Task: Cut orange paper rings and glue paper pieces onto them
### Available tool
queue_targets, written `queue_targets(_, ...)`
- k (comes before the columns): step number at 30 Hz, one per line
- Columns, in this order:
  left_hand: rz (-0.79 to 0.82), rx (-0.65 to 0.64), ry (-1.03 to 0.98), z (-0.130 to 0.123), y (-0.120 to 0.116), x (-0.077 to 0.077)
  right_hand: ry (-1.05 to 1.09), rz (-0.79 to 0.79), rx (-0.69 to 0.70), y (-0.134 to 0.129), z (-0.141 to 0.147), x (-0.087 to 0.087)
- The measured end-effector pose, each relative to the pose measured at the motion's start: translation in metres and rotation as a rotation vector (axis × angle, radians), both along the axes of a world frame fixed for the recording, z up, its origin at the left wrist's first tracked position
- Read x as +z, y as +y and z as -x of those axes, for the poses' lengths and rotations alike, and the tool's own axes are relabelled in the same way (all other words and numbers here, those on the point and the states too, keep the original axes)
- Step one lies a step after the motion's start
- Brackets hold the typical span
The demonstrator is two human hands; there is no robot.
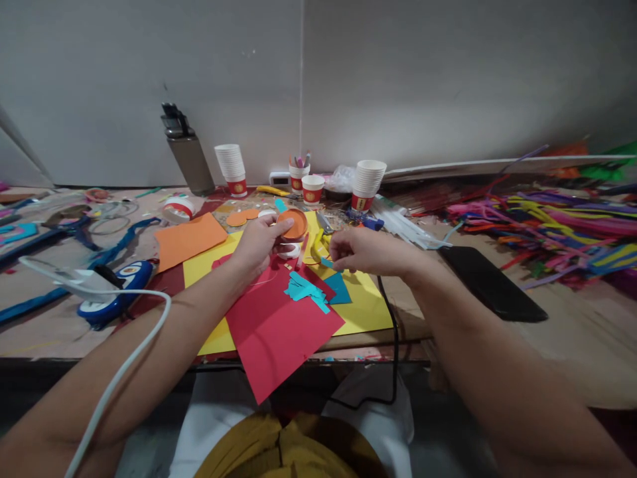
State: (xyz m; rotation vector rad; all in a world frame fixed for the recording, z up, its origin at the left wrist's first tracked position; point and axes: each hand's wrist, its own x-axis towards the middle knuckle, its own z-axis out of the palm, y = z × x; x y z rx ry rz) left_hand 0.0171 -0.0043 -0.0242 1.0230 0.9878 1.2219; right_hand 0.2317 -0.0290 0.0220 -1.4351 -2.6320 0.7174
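My left hand [259, 245] is closed, thumb and fingers gripping a shallow round orange piece [292, 224] with a raised rim, held above the sheets. My right hand [365, 251] is curled with its fingertips together; what they hold, if anything, is too small to make out. Beside those fingertips are a small turquoise scrap [327, 263] and a curved yellow tool handle [319, 247]. Cut turquoise paper strips [306, 291] lie in a pile on a red sheet [283, 338], which overhangs the table edge. A larger yellow sheet [371, 312] is beneath it.
Stacked paper cups [230, 166] and a second stack [369, 182] stand at the back, near a bottle [192, 159]. An orange sheet [192, 239] lies left. To the right are a black phone [492, 282] and colourful pipe cleaners [552, 226]. A black cable [397, 332] crosses the front edge.
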Motion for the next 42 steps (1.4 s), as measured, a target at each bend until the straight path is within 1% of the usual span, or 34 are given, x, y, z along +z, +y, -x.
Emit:
queue_targets(2, -0.009, 0.016, 0.003, 0.001, 0.001, 0.0, -0.005, 0.125, 0.011, 0.0, 0.003, -0.004)
queue_targets(3, -0.01, 0.019, 0.005, 0.001, 0.001, 0.0, -0.019, 0.163, 0.011, 0.0, 0.004, -0.006)
queue_targets(5, -0.014, 0.015, 0.016, 0.001, 0.002, -0.001, -0.028, 0.177, -0.03, 0.001, 0.003, -0.007)
queue_targets(6, -0.021, 0.015, 0.028, 0.001, 0.002, -0.002, -0.016, 0.152, -0.073, 0.002, 0.002, -0.006)
queue_targets(8, -0.041, 0.02, 0.061, 0.001, 0.002, -0.003, 0.019, 0.025, -0.204, 0.006, -0.005, -0.003)
queue_targets(10, -0.064, 0.04, 0.097, 0.0, 0.002, -0.004, 0.004, -0.196, -0.372, 0.012, -0.016, -0.001)
queue_targets(11, -0.072, 0.051, 0.11, 0.0, 0.002, -0.005, -0.051, -0.312, -0.456, 0.016, -0.023, 0.0)
queue_targets(12, -0.076, 0.06, 0.118, 0.0, 0.002, -0.005, -0.13, -0.393, -0.526, 0.02, -0.03, -0.001)
queue_targets(13, -0.079, 0.068, 0.121, 0.0, 0.002, -0.005, -0.216, -0.43, -0.593, 0.024, -0.037, -0.002)
queue_targets(14, -0.082, 0.071, 0.12, 0.0, 0.002, -0.005, -0.312, -0.415, -0.649, 0.028, -0.044, -0.004)
queue_targets(16, -0.078, 0.067, 0.105, 0.0, 0.002, -0.005, -0.436, -0.348, -0.702, 0.035, -0.054, -0.009)
queue_targets(17, -0.079, 0.067, 0.09, 0.001, 0.002, -0.006, -0.45, -0.298, -0.719, 0.038, -0.057, -0.013)
queue_targets(19, -0.083, 0.072, 0.065, 0.001, 0.002, -0.006, -0.407, -0.204, -0.722, 0.043, -0.058, -0.02)
queue_targets(20, -0.082, 0.072, 0.056, 0.001, 0.003, -0.006, -0.382, -0.182, -0.724, 0.045, -0.056, -0.023)
queue_targets(24, -0.072, 0.054, 0.049, 0.0, 0.002, -0.005, -0.315, -0.197, -0.768, 0.054, -0.043, -0.036)
queue_targets(28, -0.057, 0.034, 0.02, 0.0, 0.003, -0.004, -0.213, -0.204, -0.832, 0.06, -0.038, -0.043)
queue_targets(33, -0.032, 0.052, -0.063, 0.003, 0.006, 0.0, -0.03, -0.149, -0.907, 0.062, -0.047, -0.043)
queue_targets(36, -0.011, 0.099, -0.106, 0.008, 0.01, 0.001, 0.085, -0.177, -0.932, 0.061, -0.049, -0.041)
queue_targets(39, 0.016, 0.141, -0.104, 0.013, 0.014, 0.001, 0.198, -0.242, -0.918, 0.057, -0.044, -0.036)
queue_targets(42, 0.022, 0.163, -0.086, 0.017, 0.018, 0.0, 0.358, -0.288, -0.843, 0.047, -0.033, -0.028)
